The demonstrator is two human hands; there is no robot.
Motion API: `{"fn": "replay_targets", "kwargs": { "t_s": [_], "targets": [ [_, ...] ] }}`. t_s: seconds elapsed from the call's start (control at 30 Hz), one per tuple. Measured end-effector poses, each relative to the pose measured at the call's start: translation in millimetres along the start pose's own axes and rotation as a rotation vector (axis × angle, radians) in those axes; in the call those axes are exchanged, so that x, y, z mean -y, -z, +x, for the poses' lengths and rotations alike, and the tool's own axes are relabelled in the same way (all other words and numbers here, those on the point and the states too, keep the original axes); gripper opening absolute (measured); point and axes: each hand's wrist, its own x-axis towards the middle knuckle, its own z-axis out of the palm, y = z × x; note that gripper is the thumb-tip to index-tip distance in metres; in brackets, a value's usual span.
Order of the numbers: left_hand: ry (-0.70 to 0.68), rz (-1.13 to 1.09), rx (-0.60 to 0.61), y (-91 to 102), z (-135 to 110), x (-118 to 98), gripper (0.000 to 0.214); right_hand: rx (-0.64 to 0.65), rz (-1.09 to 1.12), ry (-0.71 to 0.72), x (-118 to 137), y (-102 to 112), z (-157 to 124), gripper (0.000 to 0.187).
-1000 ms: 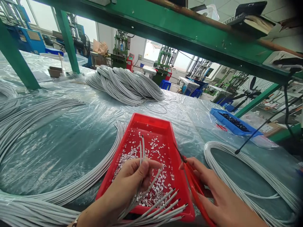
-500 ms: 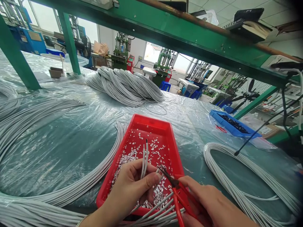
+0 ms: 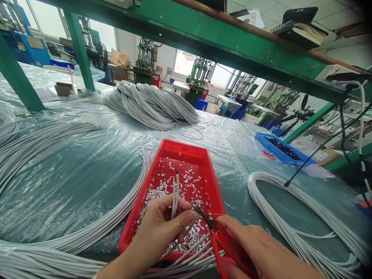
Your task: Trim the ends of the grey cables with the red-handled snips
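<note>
Over the red tray, my left hand is closed on thin grey cables. Two cable ends stick up between its fingers, one with a dark tip. Thumb and forefinger pinch another cable end, partly hidden by the fingers. Red-handled scissors are gripped in my right hand, their dark blade tips right at that pinched end. Whether the blades touch it I cannot tell. Small silvery foil scraps lie scattered in the tray. More grey cables cross its near edge below my hands.
A large heap of coiled cable lies behind the tray. Cable bundles curve at left and right. A blue tray of black parts stands at the right, beside a green frame post. A green beam spans overhead.
The whole view has shifted slightly. Both hands keep the same hold, and the scissor tips stay by the pinched cable end, their blades looking a little closer together.
</note>
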Motion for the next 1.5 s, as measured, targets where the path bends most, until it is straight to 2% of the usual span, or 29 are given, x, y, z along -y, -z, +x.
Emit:
{"fn": "replay_targets", "kwargs": {
  "t_s": [0.13,0.2,0.4,0.53,0.6,0.67,0.73,0.8,0.9,0.97,1.0,1.13,1.3,1.43,1.5],
  "targets": [
    [0.025,0.019,-0.07,1.8,-1,1,0.02,-0.036,-0.019,0.061,-2,-3,1,0.031],
    [0.041,0.01,-0.045,5.7,0,2,0.019,-0.03,-0.017,0.095,-2,-2,1,0.029],
    [0.069,-0.116,0.258,18.8,3,8,0.02,0.031,-0.069,0.14,-5,6,-2,0.027],
    [0.149,-0.298,0.362,19.5,5,10,0.018,0.025,-0.087,0.09,-9,10,-4,0.028],
    [0.145,-0.309,0.365,17.7,4,9,0.018,0.029,0.025,-0.03,-6,12,0,0.022],
    [0.112,-0.191,0.293,15.0,3,7,0.018,0.008,0.263,-0.143,2,10,8,0.021],
    [0.08,-0.056,0.248,12.5,1,7,0.021,-0.017,0.59,-0.118,12,5,20,0.024],
    [0.057,0.087,0.258,11.7,-1,6,0.025,0.014,0.815,-0.008,18,-2,32,0.021],
    [0.059,0.199,0.258,14.2,-2,5,0.027,-0.108,0.874,0.047,20,-12,44,0.019],
    [0.085,0.128,0.262,17.2,-3,2,0.028,-0.207,0.846,0.037,17,-14,46,0.016],
    [0.083,0.099,0.257,18.6,-3,1,0.028,-0.214,0.871,0.04,15,-13,46,0.014],
    [0.048,0.143,0.244,21.5,-2,0,0.027,-0.029,1.084,0.079,13,-8,44,0.017],
    [0.099,0.129,0.332,19.4,0,-1,0.027,0.046,1.305,0.063,13,-15,49,0.018],
    [0.089,0.105,0.407,16.2,-1,-9,0.02,0.231,1.496,0.086,8,-30,58,0.036],
    [0.038,0.097,0.394,14.3,-1,-12,0.019,0.273,1.516,0.08,6,-33,61,0.04]
  ]
}}
